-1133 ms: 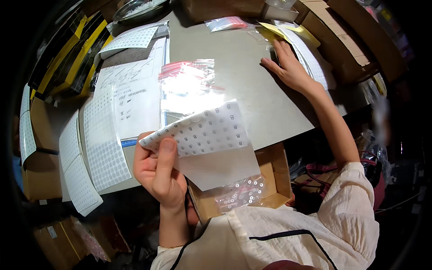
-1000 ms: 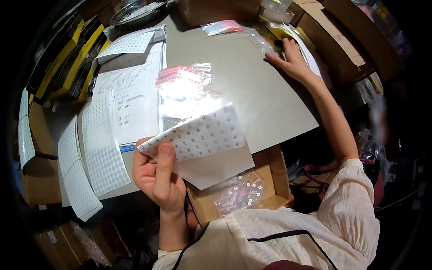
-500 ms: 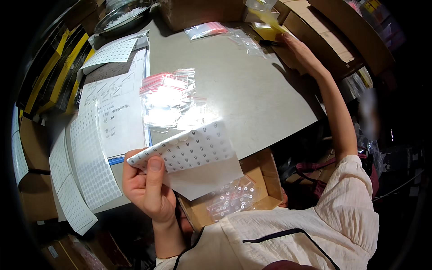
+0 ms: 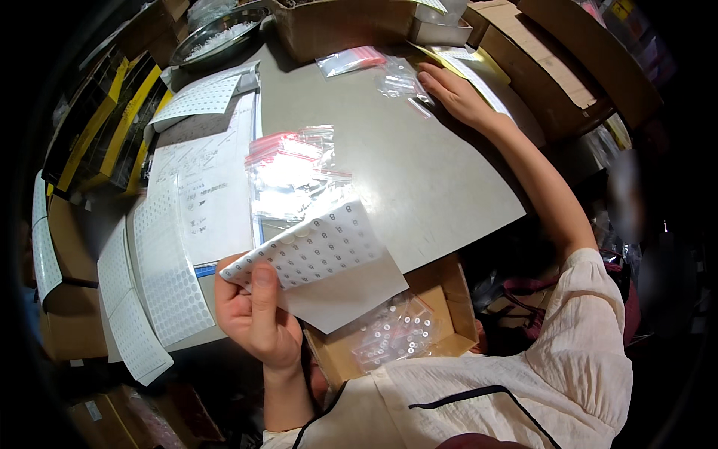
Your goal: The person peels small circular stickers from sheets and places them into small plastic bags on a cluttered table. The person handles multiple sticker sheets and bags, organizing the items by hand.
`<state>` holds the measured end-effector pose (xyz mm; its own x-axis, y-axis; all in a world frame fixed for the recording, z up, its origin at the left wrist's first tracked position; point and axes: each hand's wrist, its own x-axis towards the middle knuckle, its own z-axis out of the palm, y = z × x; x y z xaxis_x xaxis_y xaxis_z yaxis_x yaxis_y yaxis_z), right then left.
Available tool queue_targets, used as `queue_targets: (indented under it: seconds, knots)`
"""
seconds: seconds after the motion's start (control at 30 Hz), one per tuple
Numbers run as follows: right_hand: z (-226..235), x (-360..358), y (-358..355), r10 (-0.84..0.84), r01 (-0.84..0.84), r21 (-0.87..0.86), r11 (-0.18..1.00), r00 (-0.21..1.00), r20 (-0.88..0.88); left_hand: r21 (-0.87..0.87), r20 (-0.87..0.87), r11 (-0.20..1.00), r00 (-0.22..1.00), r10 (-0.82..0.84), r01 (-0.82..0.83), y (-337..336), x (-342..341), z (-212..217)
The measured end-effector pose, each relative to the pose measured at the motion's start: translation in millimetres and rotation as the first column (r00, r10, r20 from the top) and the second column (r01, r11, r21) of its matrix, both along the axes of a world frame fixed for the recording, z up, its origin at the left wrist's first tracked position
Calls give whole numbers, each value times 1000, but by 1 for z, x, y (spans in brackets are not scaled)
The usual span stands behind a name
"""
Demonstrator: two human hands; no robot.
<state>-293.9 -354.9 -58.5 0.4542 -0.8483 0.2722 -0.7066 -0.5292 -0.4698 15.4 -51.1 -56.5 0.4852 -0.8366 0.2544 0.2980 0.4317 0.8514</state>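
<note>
My left hand (image 4: pixel 262 314) is closed on a sticker sheet (image 4: pixel 321 251) with rows of small printed round stickers. Its thumb presses the front, and the sheet's lower part is bare backing. At the far right of the table, my right hand (image 4: pixel 464 97) lies with fingers stretched out beside small clear bags (image 4: pixel 400 78); what is under its palm is hidden. Just past that hand are yellow-edged papers (image 4: pixel 479 71). Below the sticker sheet, an open cardboard box (image 4: pixel 456 314) at my lap holds clear bags of small white rings (image 4: pixel 396 329).
Glossy zip bags (image 4: pixel 288 176) with red strips lie mid-table. Written papers (image 4: pixel 198 172) and more sticker sheets (image 4: pixel 176 299) are at left. A metal bowl of white bits (image 4: pixel 217 41) and a cardboard box (image 4: pixel 344 30) stand at the back; another carton (image 4: pixel 538 45) is at far right.
My right hand has moved left and slightly toward me. The yellow sheet it held up has come down, and the black object by its fingers is mostly hidden. My left hand still grips the sticker sheet.
</note>
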Motion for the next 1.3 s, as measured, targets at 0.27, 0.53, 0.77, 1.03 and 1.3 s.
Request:
queue_targets:
  seconds: [0.27, 0.53, 0.77, 1.03, 1.3]
  knots:
    - [10, 37, -18, -114, 204, 151, 967, 882, -458, -21, 44, 1000, 999, -4, 5, -2, 0, -2]
    - [0, 31, 92, 165, -225, -63, 972, 851, -499, 94, 21, 969, 973, -232, 229, 4, 7, 4]
    - [11, 46, 172, 293, -367, -14, 930, 764, -574, 221, 0, 878, 900, -436, 425, 10, 1, 15]
    - [18, 49, 182, 374, -358, -136, 924, 919, 126, 278, 253, 931, 917, -309, 238, 27, -10, 4]
    - [50, 89, 243, 506, -481, -174, 859, 849, 152, 256, 520, 964, 832, -195, 66, 25, -29, -1]
